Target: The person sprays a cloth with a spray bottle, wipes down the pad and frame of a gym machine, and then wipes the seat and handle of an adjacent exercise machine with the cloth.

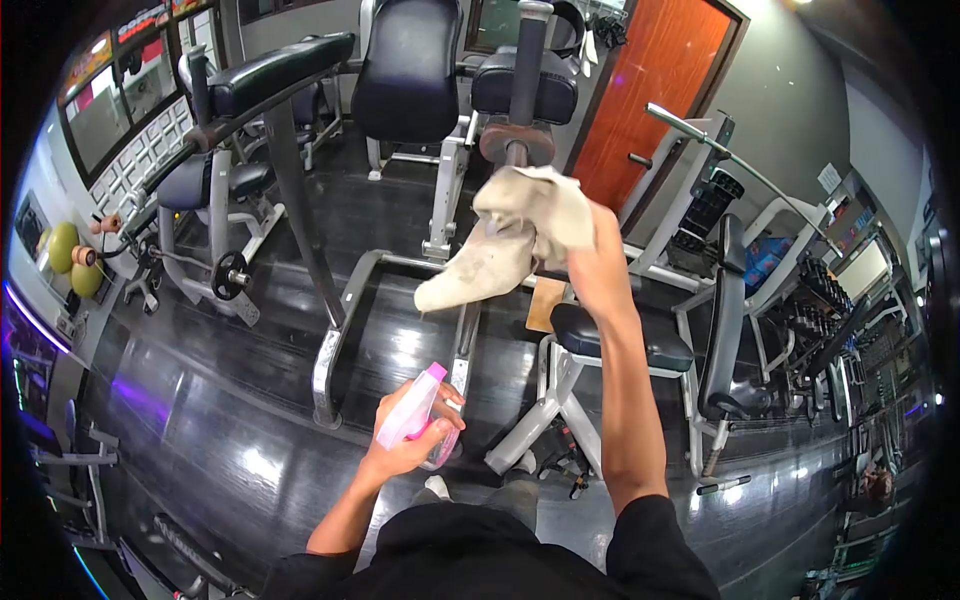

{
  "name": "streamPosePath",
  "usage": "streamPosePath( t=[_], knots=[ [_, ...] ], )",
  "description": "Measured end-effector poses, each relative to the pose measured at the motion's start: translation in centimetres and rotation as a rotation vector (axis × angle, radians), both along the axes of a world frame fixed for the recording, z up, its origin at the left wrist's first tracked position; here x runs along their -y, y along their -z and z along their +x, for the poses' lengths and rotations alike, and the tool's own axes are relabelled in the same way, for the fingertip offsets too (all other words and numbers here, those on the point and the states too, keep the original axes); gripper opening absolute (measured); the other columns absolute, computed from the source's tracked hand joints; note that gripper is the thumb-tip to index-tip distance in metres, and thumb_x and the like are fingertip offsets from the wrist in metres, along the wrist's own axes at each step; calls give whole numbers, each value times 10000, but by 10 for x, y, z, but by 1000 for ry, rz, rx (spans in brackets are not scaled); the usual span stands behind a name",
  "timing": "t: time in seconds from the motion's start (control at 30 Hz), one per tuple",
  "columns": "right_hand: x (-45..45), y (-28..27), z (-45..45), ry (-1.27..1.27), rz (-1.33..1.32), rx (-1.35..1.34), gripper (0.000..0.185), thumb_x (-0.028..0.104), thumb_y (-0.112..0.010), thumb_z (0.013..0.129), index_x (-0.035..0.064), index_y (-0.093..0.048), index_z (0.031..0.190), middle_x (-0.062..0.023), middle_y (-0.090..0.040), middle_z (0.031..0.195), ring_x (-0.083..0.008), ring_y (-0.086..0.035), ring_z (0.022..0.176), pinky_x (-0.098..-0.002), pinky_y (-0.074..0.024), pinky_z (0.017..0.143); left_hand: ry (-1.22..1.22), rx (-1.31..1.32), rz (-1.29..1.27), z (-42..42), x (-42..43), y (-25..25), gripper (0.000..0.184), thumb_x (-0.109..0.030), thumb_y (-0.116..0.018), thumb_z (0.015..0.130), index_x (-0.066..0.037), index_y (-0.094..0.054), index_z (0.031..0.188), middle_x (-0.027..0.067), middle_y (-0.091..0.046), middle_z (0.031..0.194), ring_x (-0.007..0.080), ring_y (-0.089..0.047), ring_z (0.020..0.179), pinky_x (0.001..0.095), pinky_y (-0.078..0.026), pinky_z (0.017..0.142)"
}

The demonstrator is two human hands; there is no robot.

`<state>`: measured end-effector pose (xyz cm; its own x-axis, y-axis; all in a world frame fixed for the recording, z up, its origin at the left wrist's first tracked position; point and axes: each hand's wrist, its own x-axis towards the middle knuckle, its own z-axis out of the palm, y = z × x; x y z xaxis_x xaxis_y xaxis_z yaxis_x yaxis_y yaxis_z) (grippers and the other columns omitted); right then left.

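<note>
Beneath the fingers of both hands stretches a dark, glossy floor [240,370] that catches the lights. Well beyond the right hand's [598,260] fingers stands a reddish-brown door [655,75]. Past the fingers and left of that door, a tall black backrest [408,75] rises from an exercise machine, and nearer the wearer than the right fingers lies a black padded seat [655,343]. Over the right fingers drapes a pale, stained cloth [490,268], one end hanging toward the left; its folds hide those fingers, so I cannot tell whether they are spread or pinching. Just past them is a brown round disc [517,145] on an upright part. Inside the left hand's [405,452] fingers, which curl around its neck, sits a pink-and-white spray bottle [408,415], its small pink nozzle [437,370] poking up beyond the fingertips.
</note>
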<state>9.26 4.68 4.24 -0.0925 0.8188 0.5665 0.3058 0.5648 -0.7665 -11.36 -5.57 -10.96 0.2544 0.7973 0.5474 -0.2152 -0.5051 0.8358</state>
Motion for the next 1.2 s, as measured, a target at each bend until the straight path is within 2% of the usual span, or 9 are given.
streamPosePath(
  t=[0.03, 0.13, 0.27, 0.3, 0.4, 0.53, 0.9, 1.0, 1.2],
  knots=[
    [6, 5, 2, -29, 116, -116, 339, -17, -503, 755, -46, -592, 1080, -198, -645, 946, -270, -632, 926, -303, -458, 827, 7, 13, -18, 1, -2, 0, 277, -32, -612, 804, 35, -513, 1054, 172, -625, 934, 218, -677, 722, 332, -525, 681],
    [8, 4, 0, -146, 361, 165, 349, 12, -565, 754, -18, -605, 1099, -174, -609, 1134, -304, -574, 1087, -342, -398, 960, 44, -8, -85, 3, -7, -2, 285, -33, -617, 805, 36, -514, 1062, 168, -622, 953, 211, -676, 721, 316, -527, 674],
    [-23, -11, -1, -37, 275, 315, 583, -48, -473, 692, 3, -515, 1271, -151, -574, 1236, -253, -541, 1152, -295, -374, 990, 66, 1, -76, 7, -17, -3, 286, -24, -618, 807, 40, -516, 1066, 163, -617, 970, 199, -672, 726, 302, -529, 665],
    [-38, -14, 3, -3, 123, 337, 563, -12, -469, 769, 50, -475, 1329, -151, -531, 1294, -254, -517, 1174, -273, -344, 1008, 87, 7, -75, 8, -19, -4, 283, -14, -614, 804, 41, -517, 1065, 159, -617, 969, 195, -670, 730, 303, -530, 663],
    [-113, 6, 17, -99, -66, 325, 503, 31, -439, 853, 66, -447, 1355, -144, -499, 1328, -238, -498, 1175, -267, -331, 1010, 111, 1, -72, 6, -22, -10, 281, 1, -607, 801, 43, -518, 1064, 151, -616, 965, 189, -667, 739, 304, -531, 659],
    [-92, 9, 8, -3, -122, 258, 467, 55, -412, 899, 66, -432, 1366, -142, -493, 1327, -222, -489, 1164, -279, -320, 1018, 77, -23, -16, 5, -25, -18, 279, 11, -599, 802, 43, -518, 1067, 141, -615, 969, 190, -667, 741, 296, -530, 657],
    [-9, 49, -20, -97, 424, -49, 433, 158, -382, 942, -82, -436, 1299, -181, -490, 1344, -264, -432, 1275, -350, -303, 1054, -19, 7, -52, 12, -18, 6, 266, -119, -650, 806, 42, -559, 997, 144, -635, 907, 234, -631, 862, 359, -492, 788],
    [-11, 22, -14, -178, 524, 213, 528, 40, -571, 649, -4, -580, 1174, -154, -553, 1281, -328, -549, 1134, -370, -383, 982, -35, 17, -65, 13, -17, 6, 272, -117, -651, 806, 44, -557, 1004, 145, -630, 904, 231, -631, 865, 357, -489, 800],
    [-40, -25, -16, -61, 95, 563, 406, 85, -555, 639, 66, -661, 1030, -167, -661, 860, -334, -625, 869, -420, -483, 787, -46, 18, -95, 12, -10, 7, 248, -93, -645, 803, 40, -558, 993, 142, -625, 905, 232, -627, 878, 360, -486, 811]
  ],
)
